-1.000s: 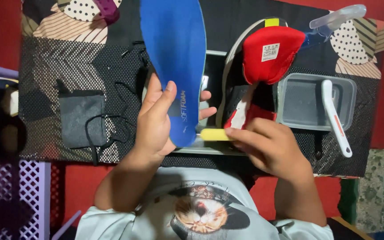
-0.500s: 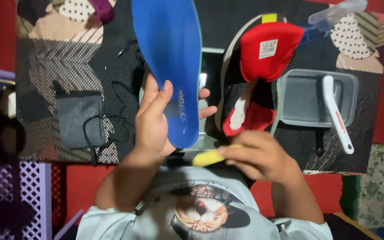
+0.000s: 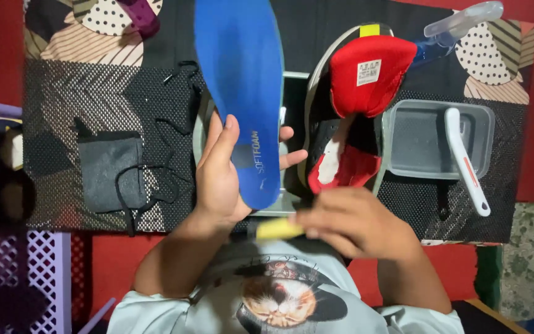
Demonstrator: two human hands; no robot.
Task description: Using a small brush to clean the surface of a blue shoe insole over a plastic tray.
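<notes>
My left hand (image 3: 224, 176) grips the heel end of a long blue foam insole (image 3: 239, 80) and holds it upright over the work mat. My right hand (image 3: 353, 222) is closed on a small yellow sponge-like piece (image 3: 277, 229), just below the insole's heel. To the right of the insole lies a red, black and white sneaker (image 3: 353, 117) with its red tongue pulled up and its opening showing.
A clear plastic tub (image 3: 424, 151) with a white brush (image 3: 465, 164) across it sits right of the shoe. A dark cloth pouch with black laces (image 3: 115, 170) lies on the patterned mat (image 3: 63, 93). A clear bottle (image 3: 458, 21) is at the top right, a purple lattice crate (image 3: 20, 278) at lower left.
My right hand has drawn the yellow piece down and toward my body, away from the insole's heel. The insole and my left hand have stayed almost still.
</notes>
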